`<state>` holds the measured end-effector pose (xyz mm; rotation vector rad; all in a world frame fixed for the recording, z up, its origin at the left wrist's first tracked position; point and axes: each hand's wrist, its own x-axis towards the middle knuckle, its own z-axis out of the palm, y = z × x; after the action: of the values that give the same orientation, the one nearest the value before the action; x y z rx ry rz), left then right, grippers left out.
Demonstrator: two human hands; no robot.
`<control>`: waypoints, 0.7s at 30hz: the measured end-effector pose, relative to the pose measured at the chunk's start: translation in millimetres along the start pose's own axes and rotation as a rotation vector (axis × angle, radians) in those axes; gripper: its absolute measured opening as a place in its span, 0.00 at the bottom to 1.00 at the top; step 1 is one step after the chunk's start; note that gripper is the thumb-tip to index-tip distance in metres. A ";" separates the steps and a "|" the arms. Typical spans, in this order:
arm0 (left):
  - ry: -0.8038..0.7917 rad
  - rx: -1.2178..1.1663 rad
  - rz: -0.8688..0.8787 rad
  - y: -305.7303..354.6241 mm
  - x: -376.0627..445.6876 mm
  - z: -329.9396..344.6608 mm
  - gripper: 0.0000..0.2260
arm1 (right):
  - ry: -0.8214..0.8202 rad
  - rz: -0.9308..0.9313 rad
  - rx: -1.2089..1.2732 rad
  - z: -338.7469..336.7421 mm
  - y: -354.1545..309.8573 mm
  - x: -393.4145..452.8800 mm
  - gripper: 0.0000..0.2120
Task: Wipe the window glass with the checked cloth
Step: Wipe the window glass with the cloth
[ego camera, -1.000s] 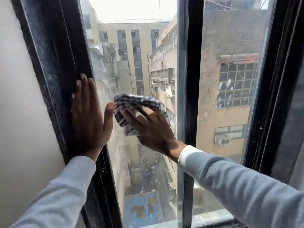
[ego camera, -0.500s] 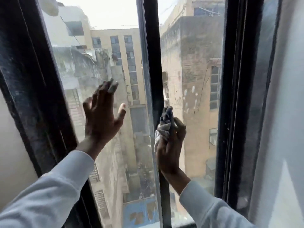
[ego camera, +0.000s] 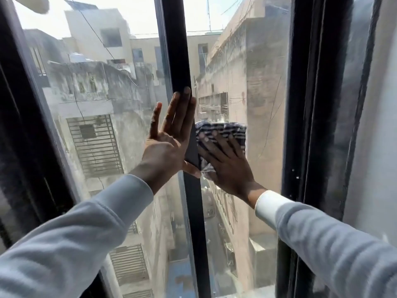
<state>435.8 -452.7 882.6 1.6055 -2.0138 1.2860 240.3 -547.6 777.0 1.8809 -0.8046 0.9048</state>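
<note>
The checked cloth (ego camera: 221,130), dark blue and white, is pressed flat against the right window pane (ego camera: 264,87) under my right hand (ego camera: 227,164), whose fingers are spread over it. My left hand (ego camera: 169,136) rests open against the black centre bar (ego camera: 178,61) of the window, fingers pointing up and thumb wrapped around the bar's right side. The left pane (ego camera: 96,104) is beside it, hazy with dust. Part of the cloth is hidden behind the bar and my right hand.
A thick black frame stands at the left (ego camera: 19,125) and another at the right (ego camera: 311,125). A pale wall (ego camera: 373,147) lies beyond the right frame. Buildings and an alley far below show through the glass.
My right hand has moved with the cloth from the left pane across the centre bar onto the right pane and flattened it there. My left hand has shifted from the left frame to the centre bar.
</note>
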 end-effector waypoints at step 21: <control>-0.129 -0.079 0.005 2.1 -1.4 -12.2 0.86 | 0.040 0.884 0.048 -1.0 -61.3 -73.5 0.40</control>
<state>430.7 -442.5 887.7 1.6866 -2.1170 1.1153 250.8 -509.1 690.0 1.5087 -1.6490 1.4813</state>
